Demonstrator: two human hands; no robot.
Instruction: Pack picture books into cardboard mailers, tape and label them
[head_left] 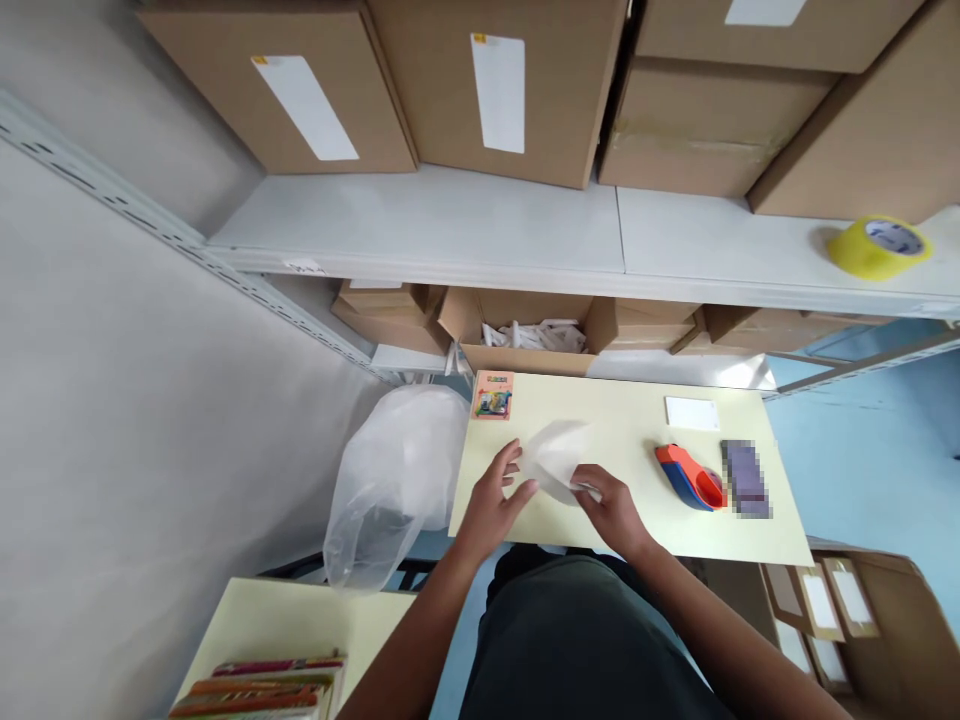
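A thin, pale white sheet or flat bag [553, 457] is raised just above the cream table [600, 525]; its exact kind is hard to make out. My right hand [609, 508] pinches its lower right edge between thumb and fingers. On the other side, my left hand [498, 492] has its thumb and fingers spread, close to the sheet's left edge and holding nothing I can see. A small booklet with a colourful picture [493, 396] lies at the table's far left corner, beyond my left hand.
Right of my hands are a red and blue tape dispenser [690, 478], a white card [691, 413] and a blurred dark item [746, 478]. A clear plastic bag [401, 480] hangs at left. Behind stand shelves with cartons [487, 100] and yellow tape [877, 247]. Books [259, 690] lie lower left.
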